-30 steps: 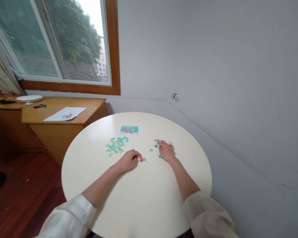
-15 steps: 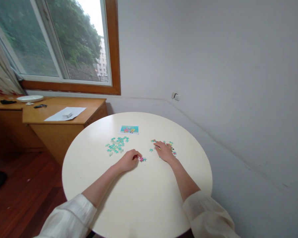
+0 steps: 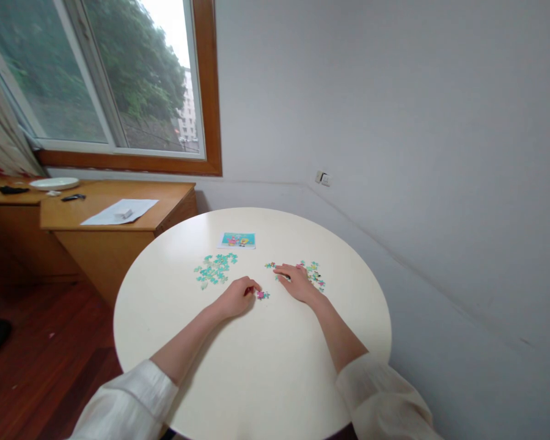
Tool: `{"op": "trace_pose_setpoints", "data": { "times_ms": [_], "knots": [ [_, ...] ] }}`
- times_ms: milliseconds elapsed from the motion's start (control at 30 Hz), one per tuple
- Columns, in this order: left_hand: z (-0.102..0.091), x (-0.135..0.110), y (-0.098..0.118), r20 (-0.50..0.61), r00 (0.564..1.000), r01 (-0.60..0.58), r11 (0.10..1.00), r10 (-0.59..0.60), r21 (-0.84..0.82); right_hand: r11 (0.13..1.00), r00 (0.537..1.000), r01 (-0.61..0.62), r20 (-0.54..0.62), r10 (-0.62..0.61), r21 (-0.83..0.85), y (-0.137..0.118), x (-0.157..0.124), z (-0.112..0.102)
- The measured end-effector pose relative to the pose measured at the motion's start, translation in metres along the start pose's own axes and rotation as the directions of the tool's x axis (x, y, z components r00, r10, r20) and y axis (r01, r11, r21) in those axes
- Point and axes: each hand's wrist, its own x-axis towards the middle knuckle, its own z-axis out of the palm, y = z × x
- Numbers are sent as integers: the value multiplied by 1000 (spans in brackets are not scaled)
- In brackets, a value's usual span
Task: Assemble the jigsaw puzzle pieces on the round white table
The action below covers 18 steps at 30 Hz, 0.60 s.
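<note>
My left hand (image 3: 238, 297) rests on the round table with its fingers curled in, the index fingertip at a small joined bit of pink and blue jigsaw puzzle pieces (image 3: 261, 295). The fingers seem closed on the edge of it. To the right, my right hand (image 3: 297, 283) lies palm down with fingers stretched out. Its fingertips are beside a small multicoloured puzzle piece (image 3: 270, 265). Loose mixed-colour puzzle pieces (image 3: 315, 275) lie just beyond and right of this hand, which partly covers others.
A pile of teal puzzle pieces (image 3: 214, 269) lies left of centre on the white table (image 3: 252, 379). Behind it is a cartoon picture card (image 3: 238, 240). A wooden desk (image 3: 174, 198) at the left holds a paper sheet (image 3: 119, 212) and a white plate (image 3: 55, 183).
My right hand has slid a little to the left, and the small multicoloured piece by its fingertips has moved left too. My left hand stays at the pink pieces.
</note>
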Motion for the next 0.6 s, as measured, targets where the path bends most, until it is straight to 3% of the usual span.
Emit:
{"op": "trace_pose_setpoints", "data": {
  "times_ms": [133, 233, 400, 500, 600],
  "knots": [
    [-2, -1, 2, 0, 1000, 12, 1000, -12, -5, 999, 998, -5, -60, 8, 46, 1, 1, -9],
    [-2, -2, 2, 3, 1000, 17, 1000, -17, -10, 989, 977, -143, -152, 147, 41, 12, 2, -21],
    [-1, -2, -1, 6, 1000, 14, 1000, -14, -10, 895, 861, -445, -295, 415, -38, 42, -1, -39],
    [0, -2, -3, 10, 1000, 12, 1000, -12, -3, 835, 819, -541, -289, 496, -100, 53, -3, -42],
    [0, -2, -4, 13, 1000, 10, 1000, -10, -4, 803, 821, -565, -216, 528, -187, 56, -4, -41]
  ]
}}
